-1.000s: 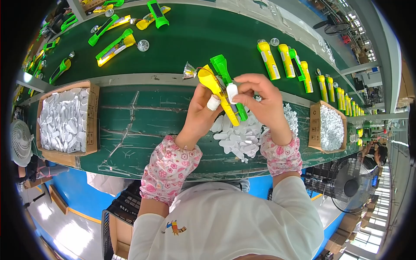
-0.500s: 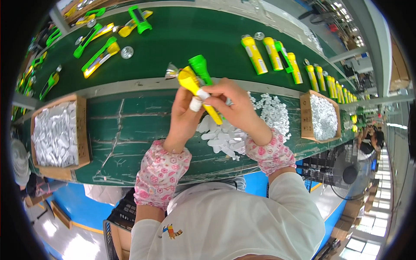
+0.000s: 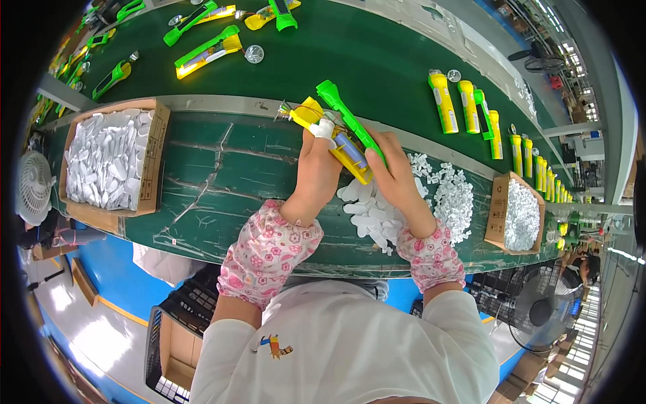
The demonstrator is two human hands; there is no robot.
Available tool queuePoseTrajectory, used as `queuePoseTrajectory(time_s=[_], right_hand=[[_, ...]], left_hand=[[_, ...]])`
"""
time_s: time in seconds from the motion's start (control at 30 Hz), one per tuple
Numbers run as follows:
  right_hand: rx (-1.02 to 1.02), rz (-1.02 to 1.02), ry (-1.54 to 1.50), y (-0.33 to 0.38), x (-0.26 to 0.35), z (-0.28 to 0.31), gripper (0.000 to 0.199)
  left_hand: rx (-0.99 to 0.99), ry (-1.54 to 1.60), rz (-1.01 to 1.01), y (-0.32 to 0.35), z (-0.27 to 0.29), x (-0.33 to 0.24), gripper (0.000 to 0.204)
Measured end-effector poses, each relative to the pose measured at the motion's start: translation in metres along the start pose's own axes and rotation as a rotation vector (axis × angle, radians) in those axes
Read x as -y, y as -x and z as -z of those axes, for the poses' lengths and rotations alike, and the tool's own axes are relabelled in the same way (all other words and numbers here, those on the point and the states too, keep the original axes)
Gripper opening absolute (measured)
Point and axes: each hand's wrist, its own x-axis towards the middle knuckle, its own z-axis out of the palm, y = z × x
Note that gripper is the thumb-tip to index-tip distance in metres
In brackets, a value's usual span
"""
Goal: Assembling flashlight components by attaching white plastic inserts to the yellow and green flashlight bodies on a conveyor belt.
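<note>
At the centre of the frame a flashlight is only part-way together: the left hand [image 3: 316, 172] is closed round its yellow half [image 3: 348, 163], and the right hand [image 3: 393, 172] grips the lower end of its green half [image 3: 353, 122] between thumb and fingers, the halves side by side and unjoined. The cell [image 3: 350, 149] already lies in the yellow half, bare to view; the reflector [image 3: 284, 110] hangs loose at the head end, so body and head both look unclosed. Yellow flashlights [image 3: 442, 104] at upper right appear mostly closed, while open flashlights [image 3: 208, 55] lie at upper left, seemingly unfinished
</note>
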Motion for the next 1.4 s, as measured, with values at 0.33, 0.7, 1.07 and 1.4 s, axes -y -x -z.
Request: queuePoseTrajectory(time_s=[0.33, 0.7, 1.07, 1.4], right_hand=[[-0.022, 0.013, -0.012, -0.002, 0.007, -0.013, 0.036], [0.201, -0.171, -0.389, 0.000, 0.003, 0.001, 0.052], [-0.091, 0.278, 0.298, 0.011, 0.017, -0.010, 0.070], [0.022, -0.021, -0.040, 0.005, 0.010, 0.011, 0.047]], left_hand=[[-0.068, -0.091, -0.059, -0.005, 0.007, -0.005, 0.026], [0.172, -0.049, 0.015, -0.001, 0.009, 0.000, 0.048], [0.285, 0.001, 0.117, 0.003, 0.002, -0.004, 0.053], [0.107, 0.016, 0.036, 0.002, 0.002, 0.005, 0.035]])
